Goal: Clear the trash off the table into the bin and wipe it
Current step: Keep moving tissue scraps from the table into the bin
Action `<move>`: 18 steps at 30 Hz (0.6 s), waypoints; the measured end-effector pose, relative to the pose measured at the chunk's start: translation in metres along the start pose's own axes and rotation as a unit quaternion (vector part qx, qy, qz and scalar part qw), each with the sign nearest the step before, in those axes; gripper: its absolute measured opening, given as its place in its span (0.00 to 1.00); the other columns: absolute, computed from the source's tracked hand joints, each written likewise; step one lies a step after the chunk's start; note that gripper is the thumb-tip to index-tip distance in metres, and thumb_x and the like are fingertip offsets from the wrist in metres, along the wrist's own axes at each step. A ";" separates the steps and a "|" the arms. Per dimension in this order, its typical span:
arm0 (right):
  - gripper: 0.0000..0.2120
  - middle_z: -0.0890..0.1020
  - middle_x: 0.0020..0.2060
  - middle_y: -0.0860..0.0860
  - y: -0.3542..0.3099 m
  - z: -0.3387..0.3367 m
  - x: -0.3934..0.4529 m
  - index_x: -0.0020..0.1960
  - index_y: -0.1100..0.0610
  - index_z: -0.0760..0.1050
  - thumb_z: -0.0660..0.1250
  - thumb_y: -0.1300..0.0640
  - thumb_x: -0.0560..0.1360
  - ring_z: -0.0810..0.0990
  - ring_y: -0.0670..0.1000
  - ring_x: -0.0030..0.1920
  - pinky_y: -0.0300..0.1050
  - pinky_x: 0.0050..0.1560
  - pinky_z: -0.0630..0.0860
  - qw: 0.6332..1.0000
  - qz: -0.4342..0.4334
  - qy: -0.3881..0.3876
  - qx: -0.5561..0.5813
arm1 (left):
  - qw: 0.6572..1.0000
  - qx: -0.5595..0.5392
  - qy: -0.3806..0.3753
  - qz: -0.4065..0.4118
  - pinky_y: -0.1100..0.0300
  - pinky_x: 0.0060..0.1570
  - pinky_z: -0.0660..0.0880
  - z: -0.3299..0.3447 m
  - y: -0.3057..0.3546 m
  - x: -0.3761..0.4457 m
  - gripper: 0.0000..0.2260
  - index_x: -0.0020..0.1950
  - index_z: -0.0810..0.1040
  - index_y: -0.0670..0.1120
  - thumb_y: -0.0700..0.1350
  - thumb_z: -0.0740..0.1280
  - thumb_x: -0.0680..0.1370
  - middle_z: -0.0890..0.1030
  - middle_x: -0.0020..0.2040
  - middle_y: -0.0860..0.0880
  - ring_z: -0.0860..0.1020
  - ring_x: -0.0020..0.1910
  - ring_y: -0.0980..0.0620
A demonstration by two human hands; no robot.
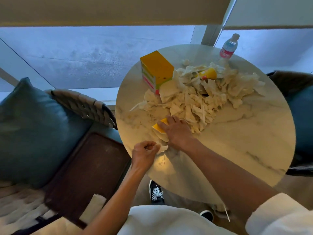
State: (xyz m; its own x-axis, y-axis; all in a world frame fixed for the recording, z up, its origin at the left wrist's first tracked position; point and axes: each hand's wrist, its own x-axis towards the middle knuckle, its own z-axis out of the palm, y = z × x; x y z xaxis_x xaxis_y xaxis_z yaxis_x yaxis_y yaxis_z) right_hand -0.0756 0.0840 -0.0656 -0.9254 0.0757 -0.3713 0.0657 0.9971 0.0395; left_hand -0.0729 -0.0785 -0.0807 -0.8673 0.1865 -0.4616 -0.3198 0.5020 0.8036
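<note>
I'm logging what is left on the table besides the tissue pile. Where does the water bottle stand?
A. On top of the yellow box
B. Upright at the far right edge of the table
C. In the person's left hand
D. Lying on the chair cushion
B: the water bottle stands upright at the far right rim of the round table, apart from the yellow box and beyond the tissue pile.
</note>
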 end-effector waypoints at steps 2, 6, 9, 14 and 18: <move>0.38 0.56 0.74 0.57 0.000 -0.001 0.005 0.76 0.45 0.52 0.68 0.44 0.73 0.55 0.61 0.73 0.57 0.66 0.63 1.000 -0.009 0.004 -0.018 | 1.000 -0.012 -0.001 -0.002 0.71 0.34 0.72 -0.002 0.000 0.001 0.05 0.46 0.84 0.46 0.46 0.74 0.73 0.83 0.37 0.51 0.77 0.34 0.59; 0.27 0.56 0.76 0.56 0.004 0.000 0.010 0.75 0.47 0.57 0.60 0.54 0.79 0.52 0.60 0.75 0.59 0.67 0.63 0.999 -0.021 0.008 -0.028 | 1.000 -0.029 0.003 -0.003 0.74 0.30 0.70 -0.002 0.001 0.001 0.05 0.46 0.84 0.44 0.45 0.74 0.73 0.82 0.36 0.50 0.76 0.32 0.60; 0.23 0.59 0.75 0.55 0.007 0.006 0.013 0.73 0.48 0.62 0.59 0.58 0.79 0.55 0.59 0.75 0.59 0.65 0.64 0.999 -0.013 0.037 0.001 | 1.000 -0.017 0.001 -0.001 0.74 0.30 0.70 -0.002 0.003 -0.001 0.06 0.47 0.84 0.44 0.46 0.74 0.73 0.82 0.37 0.50 0.76 0.33 0.59; 0.23 0.73 0.66 0.53 0.020 0.014 -0.001 0.68 0.54 0.69 0.64 0.52 0.75 0.68 0.56 0.68 0.54 0.61 0.67 0.969 0.049 0.137 0.198 | 1.000 -0.007 -0.007 0.016 0.68 0.37 0.72 -0.002 0.008 -0.010 0.06 0.48 0.84 0.46 0.46 0.74 0.74 0.82 0.39 0.51 0.76 0.35 0.59; 0.16 0.81 0.51 0.52 0.036 0.025 -0.045 0.58 0.54 0.76 0.70 0.48 0.73 0.79 0.54 0.50 0.49 0.47 0.75 0.852 0.147 0.213 0.456 | 0.999 -0.002 -0.024 0.024 0.63 0.39 0.74 0.015 0.012 -0.022 0.06 0.48 0.84 0.46 0.46 0.74 0.73 0.82 0.39 0.50 0.76 0.36 0.57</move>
State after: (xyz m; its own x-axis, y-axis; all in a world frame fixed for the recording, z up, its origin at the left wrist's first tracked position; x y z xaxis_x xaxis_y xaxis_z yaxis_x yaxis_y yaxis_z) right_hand -0.0218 0.1172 -0.0705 -0.8581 0.5051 -0.0924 0.4002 0.5452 -0.7366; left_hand -0.0519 -0.0632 -0.0663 -0.8621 0.2504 -0.4406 -0.2808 0.4878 0.8266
